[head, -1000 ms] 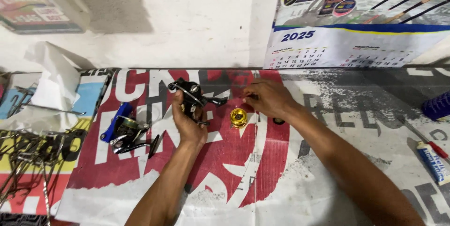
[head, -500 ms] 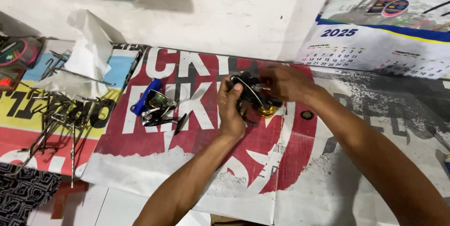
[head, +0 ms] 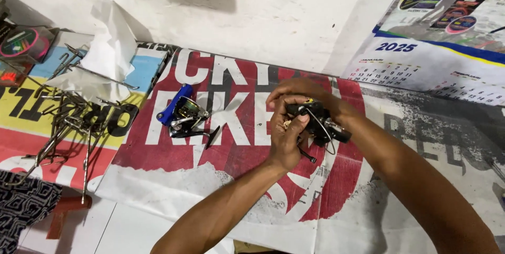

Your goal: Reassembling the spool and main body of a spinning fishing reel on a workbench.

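Head view, looking down at the bench.

Both hands meet above the red-and-white printed banner (head: 210, 170) that covers the table. Between them is a black spinning reel (head: 315, 122), held clear of the surface, not resting on it.

Left hand (head: 286, 138): comes up from below, palm toward the reel, fingers curled and pressed against the reel's near, left side. It reads as the supporting grip. The thumb tip is hidden behind the reel body, so I cannot tell exactly how it closes.

Right hand (head: 297, 92): arches over the top of the reel from the far side, fingers bent together and bearing down on the upper left end, where a small gold-coloured part just shows. Whether the fingertips pinch that part or only cover it, I cannot tell.

Key relation: the reel's long axis runs from upper left, under the right fingers, down to lower right, where the black stem end juts out past both hands. The thin wire bail loops below the body, and a slim black handle arm hangs down toward the left wrist. The right hand is the nearer one to the gold end; the left sits under the middle of the body.

Surroundings: a second reel with a blue handle (head: 184, 114) lies on the banner, well apart to the left. Further left, a scatter of metal tools (head: 68, 120), a crumpled white cloth (head: 108, 54) and a spool of line (head: 23, 43). A wall calendar (head: 431, 70) leans at upper right.
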